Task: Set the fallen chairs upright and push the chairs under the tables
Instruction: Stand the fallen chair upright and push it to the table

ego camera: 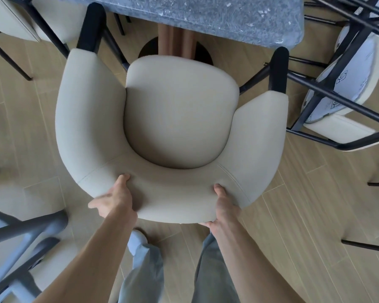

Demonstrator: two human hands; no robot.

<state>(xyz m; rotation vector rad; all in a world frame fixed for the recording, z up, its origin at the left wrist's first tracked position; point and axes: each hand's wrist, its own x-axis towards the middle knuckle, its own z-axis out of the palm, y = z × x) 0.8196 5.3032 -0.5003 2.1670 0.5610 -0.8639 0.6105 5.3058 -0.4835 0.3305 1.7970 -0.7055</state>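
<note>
A cream upholstered armchair (179,119) with black arm ends stands upright directly below me, its seat facing the blue-grey table (217,16) ahead. The seat front lies near the table's edge, above the wooden pedestal (175,40). My left hand (113,199) grips the curved backrest on its left, thumb on top. My right hand (224,206) grips the backrest on its right, thumb on top and fingers under the rim. A fallen chair (346,88) lies at the right, its black legs in the air and its wrapped seat turned sideways.
Another cream chair (15,20) stands at the top left by the table. A dark-legged chair (20,243) lies tipped at the bottom left. Thin black legs (368,246) reach in from the right edge. Wooden plank floor surrounds my legs.
</note>
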